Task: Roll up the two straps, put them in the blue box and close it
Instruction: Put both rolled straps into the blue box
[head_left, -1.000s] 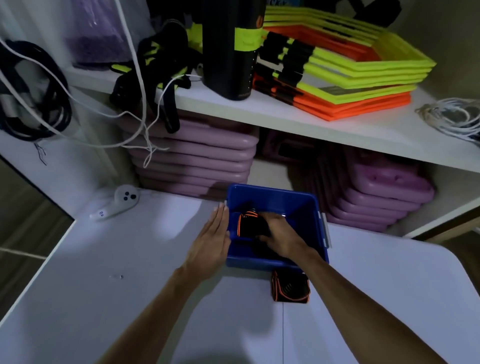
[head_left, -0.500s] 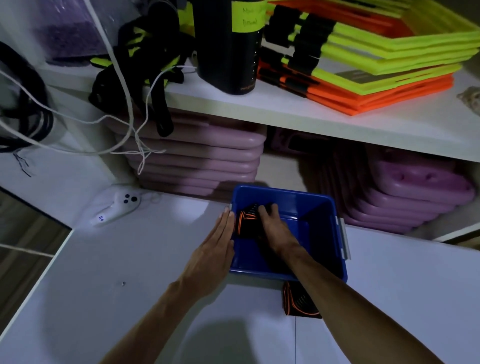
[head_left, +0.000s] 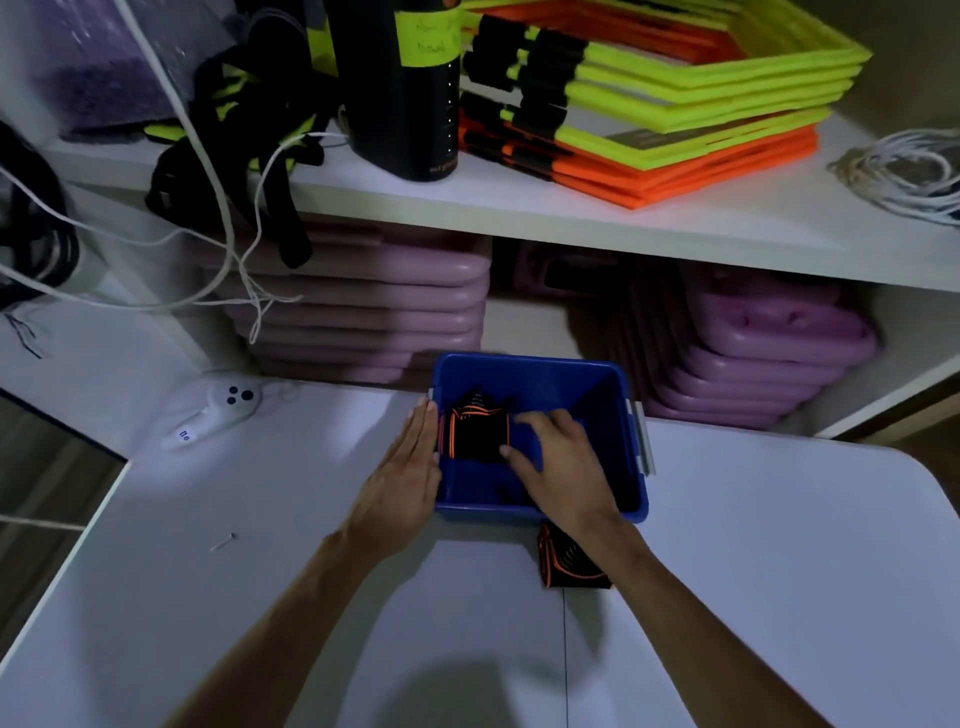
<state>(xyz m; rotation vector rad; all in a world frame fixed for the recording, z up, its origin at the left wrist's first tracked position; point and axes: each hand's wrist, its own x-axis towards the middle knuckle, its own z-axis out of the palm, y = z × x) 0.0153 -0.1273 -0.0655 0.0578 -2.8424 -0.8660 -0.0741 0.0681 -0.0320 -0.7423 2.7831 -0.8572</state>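
The blue box (head_left: 613, 395) stands open on the white table, against the shelf unit. A rolled black strap with orange edges (head_left: 475, 434) lies inside it at the left wall. My right hand (head_left: 561, 462) reaches into the box, fingers spread, its fingertips at the right side of that roll. My left hand (head_left: 408, 467) lies flat against the outside of the box's left wall, fingers straight. A second rolled black-and-orange strap (head_left: 563, 561) rests on the table just in front of the box, partly under my right forearm. No lid is in view.
A white controller (head_left: 213, 410) lies on the table at the left. Purple pads (head_left: 363, 306) are stacked under the shelf behind the box. On the shelf stand a black cylinder (head_left: 402, 88), yellow and orange frames (head_left: 649, 104) and white cord (head_left: 904, 176). Cables hang at the left.
My right hand has drawn back from the far left of the box toward the middle, uncovering the rolled strap. The left hand stays on the box wall. The view shifted slightly.
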